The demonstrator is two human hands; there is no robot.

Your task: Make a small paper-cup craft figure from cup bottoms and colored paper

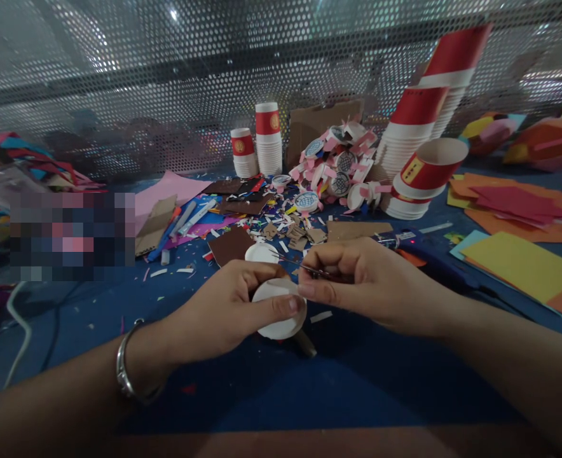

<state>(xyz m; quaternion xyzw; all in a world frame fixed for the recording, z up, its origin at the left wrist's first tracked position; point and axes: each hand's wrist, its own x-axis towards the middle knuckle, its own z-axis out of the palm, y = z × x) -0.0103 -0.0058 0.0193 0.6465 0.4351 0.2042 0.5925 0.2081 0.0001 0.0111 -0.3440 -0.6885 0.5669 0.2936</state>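
My left hand [231, 308] is closed around a white paper-cup bottom disc [277, 312], thumb pressed on its face. My right hand [367, 283] is pinched shut just beside it, holding small thin scissors [309, 270] whose blades point left over the disc's top edge. Both hands hover over the blue table [271, 388]. Another white disc [260, 254] lies just behind my left hand. A silver bangle circles my left wrist.
Paper scraps and brown card pieces litter the middle. Stacked red-and-white paper cups [267, 137] stand at the back, more lean at right [424, 140]. A pile of finished cup crafts [338, 165] sits centre back. Coloured paper sheets [519, 261] lie right; a glue gun [405, 240] rests behind my right hand.
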